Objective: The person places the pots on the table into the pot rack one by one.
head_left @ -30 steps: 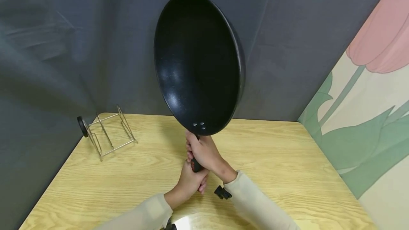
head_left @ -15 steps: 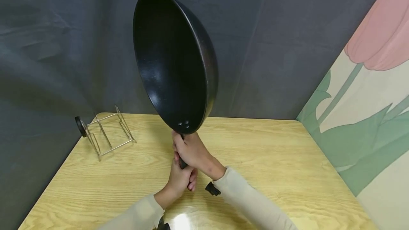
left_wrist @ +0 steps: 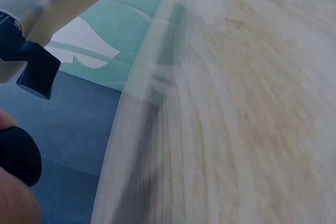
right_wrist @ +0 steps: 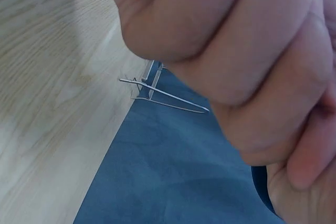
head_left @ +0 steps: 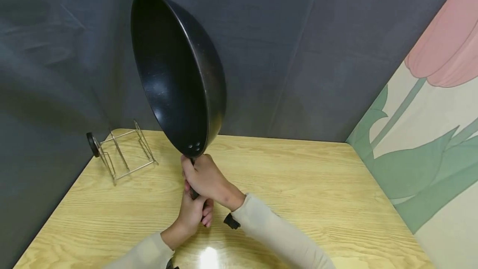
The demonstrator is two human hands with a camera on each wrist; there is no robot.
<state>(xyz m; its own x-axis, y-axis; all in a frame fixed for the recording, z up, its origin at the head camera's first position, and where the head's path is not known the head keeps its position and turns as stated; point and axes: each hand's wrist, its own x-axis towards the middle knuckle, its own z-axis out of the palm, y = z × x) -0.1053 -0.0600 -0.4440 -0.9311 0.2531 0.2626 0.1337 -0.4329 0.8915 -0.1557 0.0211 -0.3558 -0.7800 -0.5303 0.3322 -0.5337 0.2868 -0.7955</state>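
A deep black wok (head_left: pixel 175 78) is held up on its edge in the head view, its hollow facing left and toward me. My right hand (head_left: pixel 203 175) grips the dark handle (head_left: pixel 193 193) just under the riveted end of the bowl. Below it, my left hand (head_left: pixel 192 211) holds the lower part of the same handle. The right wrist view shows the curled fingers (right_wrist: pixel 231 51) close up. At the left edge of the left wrist view, the black handle end (left_wrist: pixel 18 156) pokes out of the hand.
A metal wire rack (head_left: pixel 134 170) with a black round piece (head_left: pixel 92 144) stands at the table's back left. Dark grey cloth (head_left: pixel 298 53) hangs behind the wooden table (head_left: pixel 298 177). A tulip-patterned panel (head_left: pixel 429 144) borders the right side.
Both hands have moved left with the wok. The wok has also turned, so more of its outer right side shows and its opening looks narrower. The rack stays in place.
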